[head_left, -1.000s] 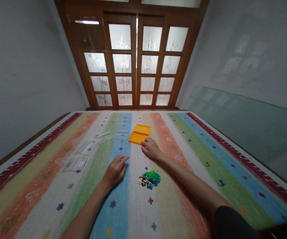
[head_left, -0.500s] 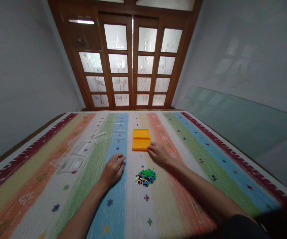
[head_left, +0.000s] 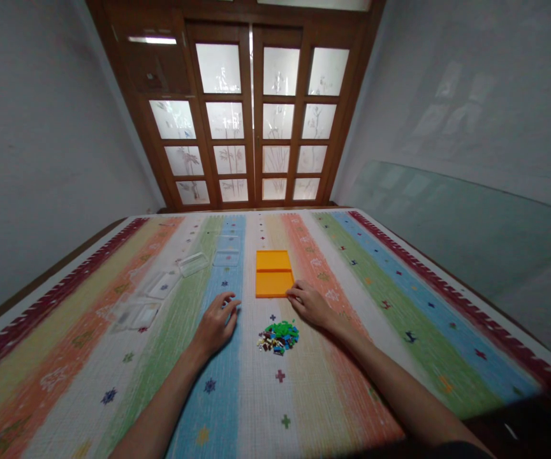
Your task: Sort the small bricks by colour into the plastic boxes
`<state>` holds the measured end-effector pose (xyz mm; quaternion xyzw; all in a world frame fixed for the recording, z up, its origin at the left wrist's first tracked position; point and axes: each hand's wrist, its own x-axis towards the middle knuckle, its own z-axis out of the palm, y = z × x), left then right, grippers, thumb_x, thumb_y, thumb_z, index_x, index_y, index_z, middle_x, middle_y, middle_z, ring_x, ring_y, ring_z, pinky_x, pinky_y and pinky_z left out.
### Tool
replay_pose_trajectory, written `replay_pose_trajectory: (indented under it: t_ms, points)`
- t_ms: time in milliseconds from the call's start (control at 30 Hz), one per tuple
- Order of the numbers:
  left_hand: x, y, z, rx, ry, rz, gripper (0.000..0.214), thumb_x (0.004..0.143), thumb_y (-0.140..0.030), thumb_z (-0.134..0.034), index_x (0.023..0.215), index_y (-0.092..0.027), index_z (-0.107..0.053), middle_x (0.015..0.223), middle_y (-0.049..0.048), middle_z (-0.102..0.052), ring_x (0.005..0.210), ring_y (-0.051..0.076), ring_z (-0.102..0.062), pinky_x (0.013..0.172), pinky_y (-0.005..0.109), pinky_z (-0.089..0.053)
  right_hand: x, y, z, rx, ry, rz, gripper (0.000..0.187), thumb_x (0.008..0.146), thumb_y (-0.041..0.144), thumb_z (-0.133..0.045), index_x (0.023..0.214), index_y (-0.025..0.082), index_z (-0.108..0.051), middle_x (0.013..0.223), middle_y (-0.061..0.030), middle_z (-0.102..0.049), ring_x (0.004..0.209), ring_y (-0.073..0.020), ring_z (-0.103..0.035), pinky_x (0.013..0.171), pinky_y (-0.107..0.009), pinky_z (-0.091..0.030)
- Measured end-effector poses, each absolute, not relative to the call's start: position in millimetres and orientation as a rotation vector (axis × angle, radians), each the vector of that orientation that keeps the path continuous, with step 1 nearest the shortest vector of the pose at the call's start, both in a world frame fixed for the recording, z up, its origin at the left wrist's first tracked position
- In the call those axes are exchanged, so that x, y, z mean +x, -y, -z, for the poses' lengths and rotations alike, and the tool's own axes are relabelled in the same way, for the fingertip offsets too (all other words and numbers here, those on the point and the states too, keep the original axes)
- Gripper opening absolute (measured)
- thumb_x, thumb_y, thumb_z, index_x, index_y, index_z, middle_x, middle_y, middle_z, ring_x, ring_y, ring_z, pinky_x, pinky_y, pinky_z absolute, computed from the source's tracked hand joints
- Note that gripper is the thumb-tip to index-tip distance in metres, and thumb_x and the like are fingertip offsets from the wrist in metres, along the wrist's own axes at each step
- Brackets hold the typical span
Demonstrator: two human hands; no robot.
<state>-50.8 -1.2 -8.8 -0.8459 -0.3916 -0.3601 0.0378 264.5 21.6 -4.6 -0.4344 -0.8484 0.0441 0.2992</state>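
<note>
An orange two-part tray (head_left: 274,261) lies flat on the striped cloth, a ridge across its middle. My right hand (head_left: 308,302) pinches the tray's near right corner, with the fingers closed together. On the blue stripe rests my left hand (head_left: 218,322), holding nothing, its fingers a little bent and apart. Between my hands and closer to me is a loose pile of small building bricks (head_left: 279,336), green, blue, brown and pale yellow.
Several clear plastic boxes stand to the left, among them a tilted one (head_left: 192,264) and another (head_left: 144,315) further left. A clear container (head_left: 226,257) sits left of the tray. The cloth (head_left: 342,395) covers the table. Wooden doors (head_left: 254,127) rise behind it.
The orange tray has slid slightly toward me, together with my right hand at its corner. My left hand stays in nearly the same place; the brick pile looks unchanged.
</note>
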Motion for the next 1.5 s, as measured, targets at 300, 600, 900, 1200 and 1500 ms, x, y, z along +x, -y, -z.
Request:
replay_pose_trajectory:
  t_ms: [300,600,900,1200,1500]
  points:
    - [-49.5,0.6,9.8,-2.596,1.219,1.106,0.022,0.096,-0.016,-0.047,0.109,-0.019,-0.064,0.114,0.0124,-0.061,0.098,0.022,-0.065,0.089,0.039,-0.059,265.4,-16.5,12.6,-1.141,2.189,-0.135,0.021,0.097,0.016,-0.051,0.094,0.019,-0.071,0.091,-0.0083,-0.062,0.086,-0.0210,-0.059,0.077,-0.033,-0.051]
    - [-54.3,-16.2,6.1,-2.609,1.253,1.038,0.021,0.096,-0.020,-0.047,0.104,-0.019,-0.066,0.113,0.0122,-0.063,0.103,0.024,-0.064,0.091,0.041,-0.057,263.3,-17.5,18.0,-1.104,2.157,-0.143,0.019,0.096,0.014,-0.052,0.097,0.019,-0.071,0.092,-0.0081,-0.062,0.087,-0.0212,-0.060,0.078,-0.034,-0.052]
    - [-59.4,-93.8,-20.8,-2.484,1.512,0.747,0.032,0.089,-0.022,-0.051,0.118,-0.018,-0.064,0.124,0.0151,-0.065,0.118,0.031,-0.059,0.103,0.048,-0.048,259.1,-15.9,18.3,-1.156,2.179,-0.076,0.029,0.097,0.014,-0.047,0.120,0.019,-0.063,0.099,-0.0107,-0.059,0.091,-0.0243,-0.058,0.083,-0.039,-0.053]
    - [-49.5,-129.3,-14.4,-2.473,1.645,0.569,0.022,0.091,-0.020,-0.049,0.104,-0.018,-0.067,0.109,0.0144,-0.071,0.107,0.030,-0.063,0.106,0.053,-0.039,257.8,-14.5,16.2,-1.139,2.135,0.005,0.031,0.094,0.015,-0.049,0.122,0.017,-0.060,0.110,-0.0148,-0.057,0.103,-0.0284,-0.056,0.093,-0.047,-0.052]
    - [-42.3,-67.2,-14.0,-2.612,1.588,0.445,0.026,0.099,-0.020,-0.043,0.101,-0.017,-0.068,0.096,0.0113,-0.066,0.093,0.024,-0.062,0.087,0.035,-0.049,256.7,-14.7,18.1,-1.119,2.136,0.064,0.031,0.094,0.020,-0.051,0.125,0.015,-0.056,0.114,-0.0169,-0.060,0.106,-0.0303,-0.055,0.092,-0.050,-0.051]
